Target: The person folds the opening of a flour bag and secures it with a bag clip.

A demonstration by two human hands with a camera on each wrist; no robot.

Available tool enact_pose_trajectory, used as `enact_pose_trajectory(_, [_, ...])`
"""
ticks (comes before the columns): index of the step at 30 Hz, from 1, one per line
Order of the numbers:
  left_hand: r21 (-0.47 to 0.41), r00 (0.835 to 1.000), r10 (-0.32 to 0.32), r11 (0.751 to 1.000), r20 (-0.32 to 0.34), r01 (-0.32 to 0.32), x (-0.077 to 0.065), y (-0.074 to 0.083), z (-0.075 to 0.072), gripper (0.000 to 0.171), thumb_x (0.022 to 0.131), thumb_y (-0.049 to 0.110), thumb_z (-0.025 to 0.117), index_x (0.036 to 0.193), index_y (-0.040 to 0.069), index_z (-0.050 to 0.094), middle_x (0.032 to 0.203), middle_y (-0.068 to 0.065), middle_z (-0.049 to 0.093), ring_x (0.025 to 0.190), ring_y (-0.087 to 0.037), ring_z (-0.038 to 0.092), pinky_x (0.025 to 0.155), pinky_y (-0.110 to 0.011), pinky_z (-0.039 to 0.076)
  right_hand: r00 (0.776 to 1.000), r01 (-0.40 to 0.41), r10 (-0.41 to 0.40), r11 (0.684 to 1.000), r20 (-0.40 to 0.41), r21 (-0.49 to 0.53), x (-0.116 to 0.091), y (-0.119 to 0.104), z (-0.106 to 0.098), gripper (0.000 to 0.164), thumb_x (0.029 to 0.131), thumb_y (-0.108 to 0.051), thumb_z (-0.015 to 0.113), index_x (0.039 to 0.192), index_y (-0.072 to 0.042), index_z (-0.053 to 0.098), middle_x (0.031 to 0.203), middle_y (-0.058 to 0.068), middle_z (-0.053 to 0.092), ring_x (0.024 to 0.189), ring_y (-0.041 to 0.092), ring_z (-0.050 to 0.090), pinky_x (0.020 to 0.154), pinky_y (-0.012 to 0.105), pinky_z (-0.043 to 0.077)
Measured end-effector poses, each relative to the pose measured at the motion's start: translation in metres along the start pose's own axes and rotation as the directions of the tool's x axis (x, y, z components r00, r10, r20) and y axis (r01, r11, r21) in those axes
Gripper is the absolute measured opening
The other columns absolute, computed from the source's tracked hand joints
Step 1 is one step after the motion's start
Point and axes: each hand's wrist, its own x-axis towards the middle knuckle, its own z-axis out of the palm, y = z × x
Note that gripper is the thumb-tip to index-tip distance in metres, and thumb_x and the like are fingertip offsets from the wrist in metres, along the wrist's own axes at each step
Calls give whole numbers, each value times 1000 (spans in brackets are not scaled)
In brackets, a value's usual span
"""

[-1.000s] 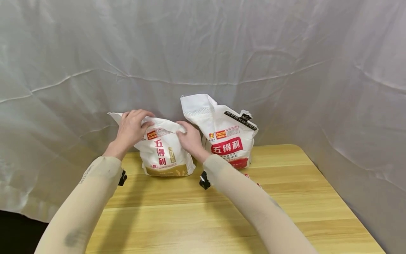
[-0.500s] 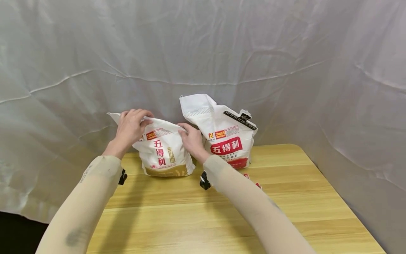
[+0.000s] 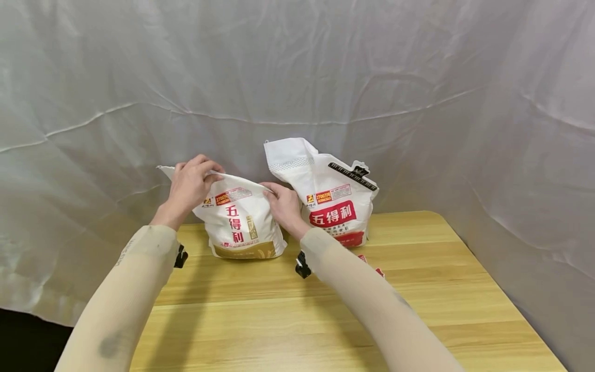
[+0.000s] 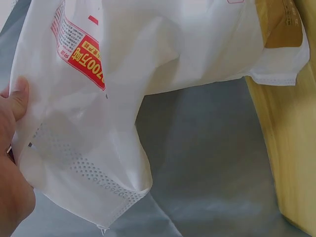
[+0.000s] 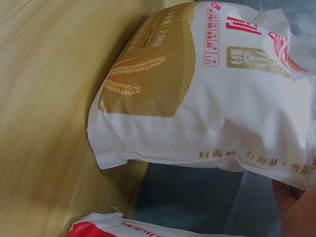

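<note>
Grey drapery (image 3: 297, 62) is hung behind the wooden table (image 3: 260, 320), and near the table's far edge a gold-banded bag (image 3: 241, 222) is stood upright, gripped at both ends of its upper crease! On one side it's pinched by the left hand (image 3: 188, 187), thumb to the front; at the other corner it's pinched by the right hand (image 3: 284, 207). Between them the cloth is stretched fairly straight, so a flattening of the fold is judged to be in hand; for the next move, an even hold on both ends seems to be called for. Close on the right, room is narrowed by a red-labelled bag (image 3: 334, 213), its slanted top gripped by a black clip (image 3: 353, 175); whether it's touched by the right hand can't be told. Farther forward, a small red-and-white piece (image 3: 380, 272) is partly hidden by the right sleeve (image 3: 372, 310).
</note>
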Motion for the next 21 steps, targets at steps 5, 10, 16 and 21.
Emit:
enact_pose_trajectory(5, [-48,999,-42,998,-14,41,1,-1,1,8,87,19,69,94,18,70,98,2,61,95,-20,55,94,-44,29,1000,-28,28,999,0,-16,-2,-1,0,25,93,-30,60,117,-31,68,115,-10,67,99,10,64,84,27,48])
enact_pose_trajectory(10, [-73,998,-33,997,-50,29,1,-2,3,8,84,20,72,92,17,72,95,2,62,87,-20,55,89,-42,31,1000,-14,14,999,-12,-34,-6,0,1,26,95,-28,58,119,-30,66,116,-9,67,99,12,64,84,30,49])
enact_pose_trajectory(16, [-85,995,-13,996,-95,5,0,-3,5,7,83,17,74,90,16,73,92,2,63,83,-20,55,83,-41,31,1000,-8,8,1000,26,8,-12,-6,0,31,97,-21,54,127,-27,61,111,1,69,81,15,65,71,30,51])
enact_pose_trajectory(21, [-88,995,-14,996,-101,5,-2,-4,6,7,83,16,73,90,15,73,92,1,62,83,-20,55,84,-42,31,1000,-8,8,1000,11,12,-17,-10,-2,38,94,-21,58,131,-26,57,110,2,69,82,18,64,73,32,51])
